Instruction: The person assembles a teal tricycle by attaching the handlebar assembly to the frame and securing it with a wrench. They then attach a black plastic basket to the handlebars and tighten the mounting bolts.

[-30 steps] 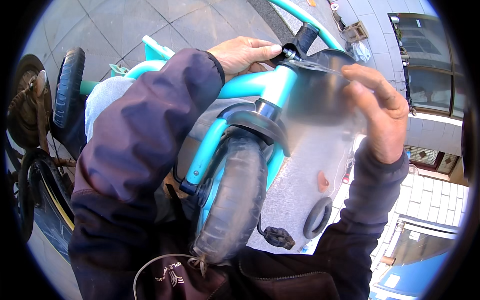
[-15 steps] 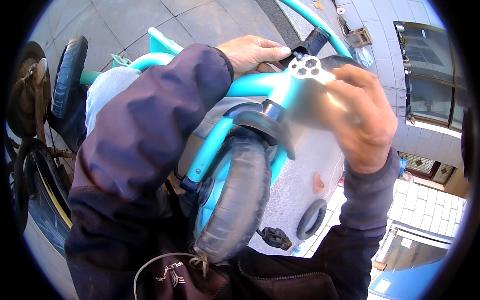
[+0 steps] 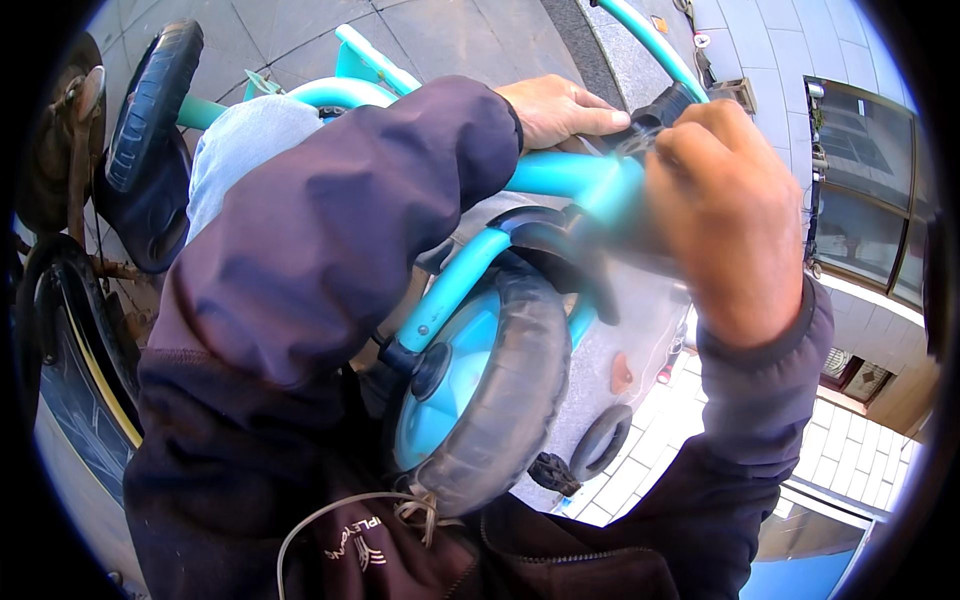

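Your two hands meet at the top of a turquoise tricycle frame (image 3: 560,172) held close against your chest, its front wheel (image 3: 480,400) filling the centre of the view with a worn grey tyre around a turquoise hub. Your left hand (image 3: 560,108), at about twelve o'clock, lies over the frame tube with its fingers together and stretched flat toward a black fitting (image 3: 655,112) at one o'clock; whether they grip the fitting or only touch it cannot be told. Your right hand (image 3: 725,215), at two o'clock, is curled with its fingers closed together around the head of the frame just below that fitting, its back turned to the camera, so what the fingertips press on stays hidden. A dark mudguard (image 3: 545,240) arches over the wheel just beneath the right hand. Your dark jacket sleeve (image 3: 320,230) crosses from nine o'clock to the centre, covering much of the frame. At ten o'clock a rear wheel (image 3: 150,100) with a black tyre stands out against grey paving slabs (image 3: 450,40). At eight o'clock sits part of another bicycle wheel (image 3: 70,340), with a yellow-lined rim. A white cord (image 3: 330,512) loops at six o'clock, touching the tyre's lower edge.
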Tool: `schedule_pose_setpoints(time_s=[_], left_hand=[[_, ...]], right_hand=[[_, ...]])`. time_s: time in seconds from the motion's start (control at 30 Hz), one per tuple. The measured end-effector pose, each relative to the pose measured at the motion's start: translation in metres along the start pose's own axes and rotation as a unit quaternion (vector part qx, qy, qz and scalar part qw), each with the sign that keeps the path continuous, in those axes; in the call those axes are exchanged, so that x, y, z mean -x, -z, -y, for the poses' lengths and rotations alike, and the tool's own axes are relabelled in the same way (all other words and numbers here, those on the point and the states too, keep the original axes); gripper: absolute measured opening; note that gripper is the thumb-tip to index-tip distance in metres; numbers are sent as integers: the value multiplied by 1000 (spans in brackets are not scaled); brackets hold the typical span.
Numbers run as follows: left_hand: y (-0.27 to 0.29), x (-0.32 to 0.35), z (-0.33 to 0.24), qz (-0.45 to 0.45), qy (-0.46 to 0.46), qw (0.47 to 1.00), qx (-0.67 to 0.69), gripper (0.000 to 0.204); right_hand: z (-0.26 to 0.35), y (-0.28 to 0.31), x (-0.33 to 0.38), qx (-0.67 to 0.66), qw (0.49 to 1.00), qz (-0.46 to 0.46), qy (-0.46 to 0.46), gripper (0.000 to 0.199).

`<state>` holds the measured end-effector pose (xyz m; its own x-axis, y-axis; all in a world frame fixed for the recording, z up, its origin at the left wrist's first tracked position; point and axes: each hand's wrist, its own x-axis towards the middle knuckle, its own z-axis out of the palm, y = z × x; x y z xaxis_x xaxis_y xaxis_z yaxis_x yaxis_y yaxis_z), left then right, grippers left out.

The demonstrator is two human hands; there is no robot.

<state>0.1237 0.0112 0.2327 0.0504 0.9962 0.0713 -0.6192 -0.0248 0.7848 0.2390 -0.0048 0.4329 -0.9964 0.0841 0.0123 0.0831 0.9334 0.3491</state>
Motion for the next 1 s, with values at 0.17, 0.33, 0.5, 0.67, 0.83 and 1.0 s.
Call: schedule_pose_setpoints(time_s=[0.17,0.33,0.5,0.67,0.83,1.0], left_hand=[[-2,-2,4,-16,-18,1000,20,54],[-1,-3,-1,-10,-14,1000,3,50],[-3,0,-4,-12,-10,1000,-13,51],[-4,3,-5,-23,0,1000,-16,52],[-4,1,-4,-29,-8,999,-30,53],[-3,-2,0,-33,-10,999,-25,52]], right_hand=[[9,-15,-9,89,995,29,41,11],[15,-13,11,82,996,-4,30,15],[23,-16,33,64,997,-31,-21,24],[21,-14,38,49,997,-52,-28,26],[19,-13,25,57,998,-26,-28,18],[17,2,2,41,997,47,-34,8]])
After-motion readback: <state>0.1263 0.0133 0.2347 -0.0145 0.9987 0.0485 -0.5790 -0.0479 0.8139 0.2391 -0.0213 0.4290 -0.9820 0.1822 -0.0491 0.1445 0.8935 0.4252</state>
